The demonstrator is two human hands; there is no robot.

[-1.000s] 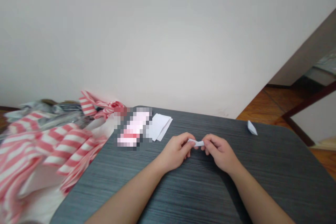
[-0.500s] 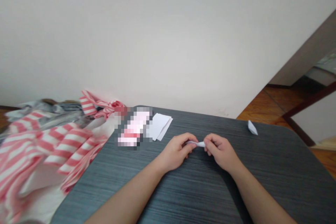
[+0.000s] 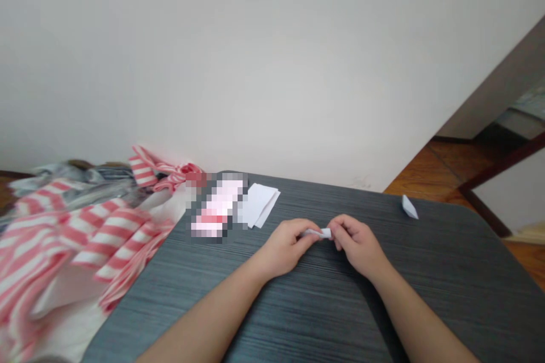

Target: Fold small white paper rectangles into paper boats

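the left hand [image 3: 289,248] and right hand [image 3: 356,245] pinch a small folded paper [image 3: 326,233] between them above the worktop [image 3: 298,312]; one folded piece [image 3: 409,207] sits apart, seemingly done, while flat sheets [image 3: 259,203] look unworked.

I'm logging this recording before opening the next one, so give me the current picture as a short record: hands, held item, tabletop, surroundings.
Left hand: pinching one end of the folded white paper
Right hand: pinching the other end
Held item: small, narrow; exact folds too small to tell
Table: dark, streaked
Left on table: overlapping white sheets, beside a pixelated item, unidentifiable
Right on table: small white folded piece
Left of table: heaped red-and-white striped cloth
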